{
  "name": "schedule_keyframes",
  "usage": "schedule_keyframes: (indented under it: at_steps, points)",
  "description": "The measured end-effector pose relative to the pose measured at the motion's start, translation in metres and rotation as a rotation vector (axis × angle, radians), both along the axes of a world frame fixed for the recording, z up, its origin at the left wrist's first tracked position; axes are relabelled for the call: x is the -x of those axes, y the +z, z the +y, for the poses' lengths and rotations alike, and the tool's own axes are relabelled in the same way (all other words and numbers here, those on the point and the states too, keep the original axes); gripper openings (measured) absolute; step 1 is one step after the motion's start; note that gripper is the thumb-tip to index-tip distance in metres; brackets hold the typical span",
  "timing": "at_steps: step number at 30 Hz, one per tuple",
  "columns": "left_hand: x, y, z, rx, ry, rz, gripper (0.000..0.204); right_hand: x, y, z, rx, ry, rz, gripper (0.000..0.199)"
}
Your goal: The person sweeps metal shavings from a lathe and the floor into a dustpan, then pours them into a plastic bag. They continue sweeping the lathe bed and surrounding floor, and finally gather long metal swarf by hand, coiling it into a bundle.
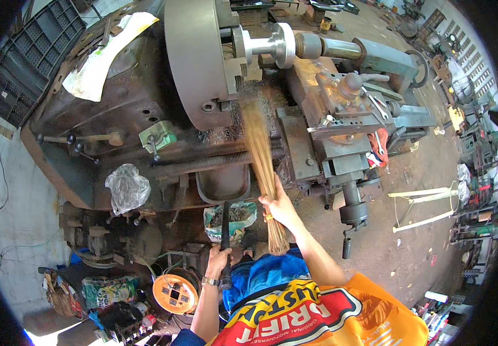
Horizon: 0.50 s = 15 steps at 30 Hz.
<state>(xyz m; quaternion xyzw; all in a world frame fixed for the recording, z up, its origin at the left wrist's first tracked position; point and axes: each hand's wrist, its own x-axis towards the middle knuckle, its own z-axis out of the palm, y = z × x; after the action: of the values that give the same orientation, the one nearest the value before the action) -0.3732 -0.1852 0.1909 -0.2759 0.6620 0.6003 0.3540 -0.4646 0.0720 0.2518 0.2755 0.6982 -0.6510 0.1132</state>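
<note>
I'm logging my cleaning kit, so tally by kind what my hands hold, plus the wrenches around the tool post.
Broom, in the right hand: 1
Pan, handle in the left hand: 1
Wrenches: 2
Total: 4

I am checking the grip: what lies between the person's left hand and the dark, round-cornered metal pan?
The head view shows a straight black handle, passing in front of an open white-green bag.
</note>
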Motion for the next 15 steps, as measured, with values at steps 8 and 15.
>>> schedule_keyframes:
  at_steps: [8,15]
  points:
    - [0.006,0.016,0.006,-0.004,0.0,-0.011,0.009,-0.02,0.016,-0.015,0.095,0.133,-0.037,0.096]
    - [-0.002,0.021,0.006,-0.082,-0.061,0.047,0.007,-0.032,0.003,-0.024,0.356,-0.113,0.01,0.098]
